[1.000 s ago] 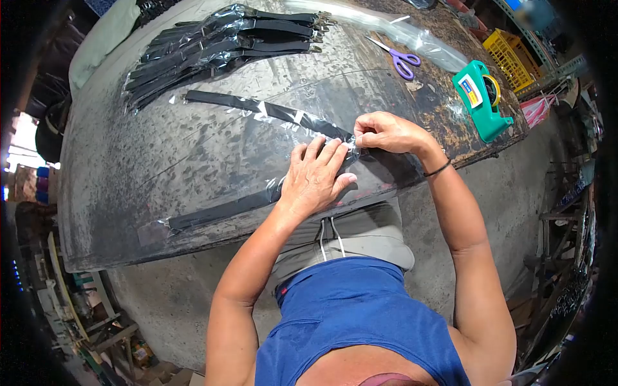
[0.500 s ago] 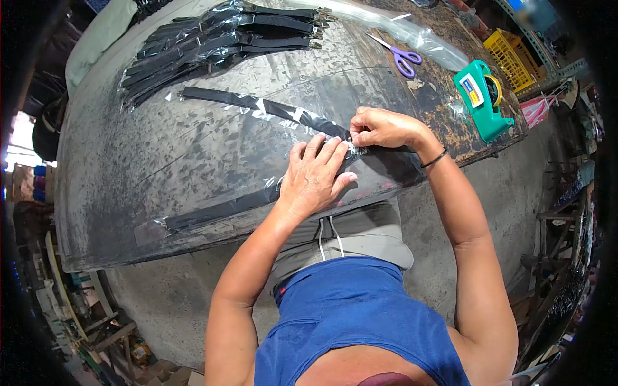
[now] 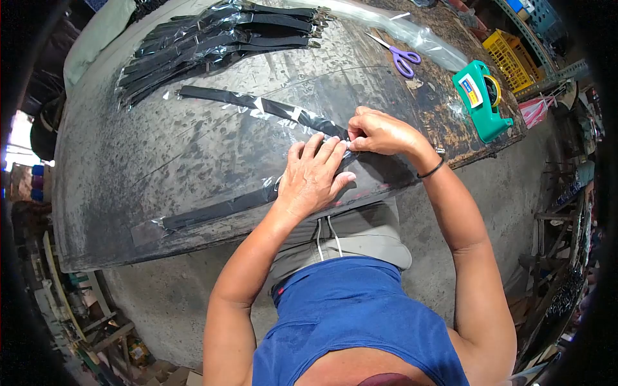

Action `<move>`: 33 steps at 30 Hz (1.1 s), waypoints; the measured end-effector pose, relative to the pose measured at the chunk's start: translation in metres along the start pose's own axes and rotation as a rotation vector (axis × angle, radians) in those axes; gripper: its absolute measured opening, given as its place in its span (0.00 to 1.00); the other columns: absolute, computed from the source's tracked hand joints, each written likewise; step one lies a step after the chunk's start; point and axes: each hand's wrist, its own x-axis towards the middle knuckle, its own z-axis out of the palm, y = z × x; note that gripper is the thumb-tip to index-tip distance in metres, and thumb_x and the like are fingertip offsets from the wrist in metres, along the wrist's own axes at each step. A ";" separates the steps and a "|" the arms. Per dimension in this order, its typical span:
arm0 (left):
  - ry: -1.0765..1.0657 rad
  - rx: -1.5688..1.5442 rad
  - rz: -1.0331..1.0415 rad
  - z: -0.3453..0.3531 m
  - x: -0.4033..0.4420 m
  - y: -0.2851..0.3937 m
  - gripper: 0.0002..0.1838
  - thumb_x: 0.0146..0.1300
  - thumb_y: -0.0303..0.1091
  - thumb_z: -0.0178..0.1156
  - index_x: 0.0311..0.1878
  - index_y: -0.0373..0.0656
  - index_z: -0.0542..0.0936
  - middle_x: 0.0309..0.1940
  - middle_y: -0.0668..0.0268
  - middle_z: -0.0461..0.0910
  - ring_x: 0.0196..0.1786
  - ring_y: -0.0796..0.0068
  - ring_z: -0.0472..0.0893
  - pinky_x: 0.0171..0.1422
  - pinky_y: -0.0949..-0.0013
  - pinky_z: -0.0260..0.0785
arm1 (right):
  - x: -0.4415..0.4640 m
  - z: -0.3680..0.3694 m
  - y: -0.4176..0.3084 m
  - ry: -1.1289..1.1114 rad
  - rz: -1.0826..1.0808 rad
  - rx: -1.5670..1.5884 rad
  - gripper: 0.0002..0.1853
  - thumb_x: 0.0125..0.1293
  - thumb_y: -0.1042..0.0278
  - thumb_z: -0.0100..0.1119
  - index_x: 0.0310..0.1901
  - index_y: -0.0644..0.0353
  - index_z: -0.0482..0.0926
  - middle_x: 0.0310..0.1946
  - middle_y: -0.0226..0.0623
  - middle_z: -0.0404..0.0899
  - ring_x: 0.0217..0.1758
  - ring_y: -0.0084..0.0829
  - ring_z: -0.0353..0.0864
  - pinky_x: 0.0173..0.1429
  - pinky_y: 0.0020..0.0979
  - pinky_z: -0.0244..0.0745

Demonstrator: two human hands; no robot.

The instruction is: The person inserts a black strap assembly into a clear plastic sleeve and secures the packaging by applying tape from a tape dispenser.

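Note:
A black strap in clear plastic (image 3: pixel 257 104) runs slantwise across the table, and its right end meets my fingertips. My left hand (image 3: pixel 313 174) lies flat with fingers spread, over the plastic near that end. Beside its fingertips, my right hand (image 3: pixel 376 131) is closed in a pinch on the edge of the clear plastic; the exact piece between thumb and finger is too small to tell. A second black strap (image 3: pixel 219 212) lies along the near edge, its right end hidden under my left hand.
The dark worn table (image 3: pixel 129 174) bears a pile of wrapped black straps (image 3: pixel 206 45) with metal clips. Purple scissors (image 3: pixel 404 61), clear plastic sleeves (image 3: pixel 428 45) and a green tape dispenser (image 3: pixel 479 106) lie at the right. A yellow crate (image 3: pixel 508 61) stands beyond.
My right hand has shifted slightly left, its pinch closer to my left fingertips. My left hand stays pressed on the plastic.

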 end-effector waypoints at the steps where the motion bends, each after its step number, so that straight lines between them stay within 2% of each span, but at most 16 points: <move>1: 0.000 -0.001 -0.001 0.000 0.000 0.000 0.34 0.66 0.57 0.60 0.67 0.44 0.73 0.67 0.62 0.73 0.71 0.56 0.67 0.71 0.48 0.57 | -0.002 0.003 -0.003 0.044 0.017 -0.026 0.13 0.60 0.61 0.68 0.33 0.63 0.79 0.33 0.42 0.75 0.44 0.41 0.76 0.49 0.39 0.72; 6: 0.001 -0.010 0.008 -0.001 0.000 -0.001 0.33 0.66 0.56 0.60 0.67 0.44 0.73 0.67 0.62 0.74 0.71 0.56 0.67 0.71 0.48 0.57 | -0.002 0.006 -0.009 0.077 0.110 -0.044 0.16 0.57 0.61 0.70 0.35 0.63 0.76 0.35 0.45 0.74 0.46 0.45 0.77 0.50 0.41 0.72; 8: 0.001 -0.009 0.010 0.000 -0.001 -0.001 0.33 0.66 0.56 0.60 0.67 0.44 0.73 0.67 0.62 0.74 0.71 0.56 0.67 0.71 0.48 0.57 | -0.002 0.008 -0.004 0.224 0.102 -0.055 0.21 0.54 0.60 0.74 0.39 0.63 0.73 0.35 0.44 0.74 0.44 0.42 0.76 0.48 0.40 0.72; 11: 0.008 0.000 0.012 -0.001 0.000 0.000 0.33 0.66 0.56 0.60 0.67 0.43 0.73 0.67 0.62 0.74 0.71 0.56 0.67 0.71 0.48 0.57 | 0.002 0.006 0.009 0.170 0.138 0.046 0.25 0.51 0.59 0.77 0.40 0.63 0.71 0.35 0.42 0.74 0.41 0.39 0.75 0.46 0.39 0.72; 13: 0.008 0.005 0.008 -0.002 -0.001 0.001 0.33 0.66 0.56 0.60 0.66 0.43 0.73 0.67 0.62 0.74 0.71 0.56 0.67 0.71 0.48 0.58 | 0.004 0.000 0.014 0.155 0.059 0.027 0.24 0.51 0.59 0.77 0.39 0.63 0.72 0.35 0.41 0.74 0.40 0.37 0.74 0.44 0.37 0.72; 16: 0.023 0.006 0.007 -0.001 -0.001 0.001 0.33 0.66 0.56 0.60 0.66 0.43 0.73 0.67 0.62 0.74 0.71 0.57 0.67 0.71 0.48 0.57 | 0.005 -0.005 0.013 0.063 0.125 0.188 0.24 0.52 0.58 0.77 0.38 0.63 0.72 0.34 0.41 0.74 0.40 0.38 0.75 0.44 0.37 0.72; 19: 0.024 0.013 0.011 0.000 -0.001 0.000 0.33 0.66 0.56 0.60 0.66 0.43 0.74 0.67 0.62 0.74 0.71 0.57 0.67 0.71 0.49 0.57 | 0.008 0.000 0.013 0.113 0.165 0.145 0.22 0.53 0.58 0.75 0.38 0.64 0.73 0.33 0.40 0.75 0.39 0.36 0.75 0.44 0.36 0.72; 21: 0.024 0.010 0.011 -0.001 -0.002 0.001 0.33 0.66 0.56 0.60 0.66 0.42 0.74 0.67 0.62 0.74 0.71 0.57 0.67 0.71 0.48 0.57 | 0.010 0.007 0.016 0.146 0.169 -0.004 0.22 0.53 0.54 0.73 0.38 0.63 0.76 0.36 0.45 0.79 0.44 0.43 0.79 0.48 0.40 0.73; 23: 0.027 0.008 0.025 -0.001 -0.001 0.001 0.32 0.66 0.56 0.60 0.65 0.42 0.74 0.67 0.62 0.74 0.71 0.57 0.67 0.71 0.48 0.57 | 0.010 0.005 0.021 0.165 0.154 -0.028 0.22 0.54 0.53 0.72 0.39 0.62 0.76 0.35 0.45 0.79 0.40 0.42 0.79 0.46 0.40 0.74; 25: 0.017 0.010 0.009 -0.002 -0.001 0.001 0.32 0.67 0.56 0.60 0.66 0.42 0.75 0.67 0.61 0.74 0.71 0.56 0.67 0.71 0.48 0.57 | 0.008 -0.003 0.013 0.137 0.194 0.202 0.21 0.57 0.53 0.72 0.39 0.62 0.75 0.32 0.39 0.78 0.36 0.36 0.79 0.43 0.38 0.75; 26: 0.021 0.012 0.016 -0.001 -0.002 0.001 0.32 0.67 0.56 0.60 0.66 0.42 0.75 0.67 0.61 0.74 0.71 0.56 0.67 0.71 0.48 0.57 | 0.003 -0.009 0.009 0.112 0.397 0.487 0.20 0.59 0.54 0.71 0.38 0.61 0.75 0.28 0.33 0.76 0.33 0.30 0.77 0.40 0.34 0.74; 27: 0.042 0.025 0.023 0.000 -0.002 0.001 0.32 0.66 0.56 0.60 0.65 0.43 0.75 0.66 0.61 0.74 0.70 0.57 0.68 0.70 0.48 0.58 | -0.004 -0.015 0.006 0.142 0.432 0.578 0.18 0.61 0.55 0.69 0.38 0.62 0.76 0.28 0.29 0.73 0.33 0.25 0.76 0.39 0.31 0.74; 29: 0.062 0.033 0.034 0.000 -0.001 0.001 0.32 0.65 0.57 0.61 0.64 0.43 0.75 0.65 0.61 0.74 0.69 0.57 0.68 0.70 0.49 0.58 | -0.016 -0.005 0.019 0.388 0.235 0.425 0.15 0.63 0.59 0.66 0.39 0.64 0.77 0.31 0.33 0.76 0.35 0.29 0.78 0.42 0.34 0.75; 30: 0.039 -0.001 0.022 -0.002 -0.001 0.001 0.33 0.66 0.56 0.61 0.66 0.43 0.73 0.66 0.60 0.74 0.70 0.56 0.68 0.71 0.48 0.57 | -0.026 -0.003 0.020 0.389 0.238 0.425 0.15 0.63 0.59 0.66 0.39 0.64 0.77 0.31 0.33 0.76 0.35 0.29 0.78 0.42 0.34 0.75; 32: 0.012 -0.033 0.006 -0.006 -0.002 0.002 0.34 0.66 0.55 0.61 0.68 0.43 0.72 0.66 0.59 0.73 0.71 0.56 0.67 0.72 0.47 0.57 | -0.045 0.004 0.019 0.648 0.131 0.150 0.12 0.63 0.64 0.66 0.40 0.65 0.78 0.34 0.39 0.77 0.39 0.38 0.79 0.46 0.37 0.75; 33: 0.021 -0.070 -0.010 -0.007 -0.002 0.002 0.35 0.66 0.55 0.61 0.69 0.43 0.71 0.67 0.58 0.73 0.72 0.55 0.66 0.72 0.47 0.56 | -0.054 0.010 0.020 0.648 0.130 0.155 0.12 0.63 0.64 0.66 0.40 0.65 0.78 0.34 0.39 0.77 0.39 0.38 0.79 0.46 0.37 0.75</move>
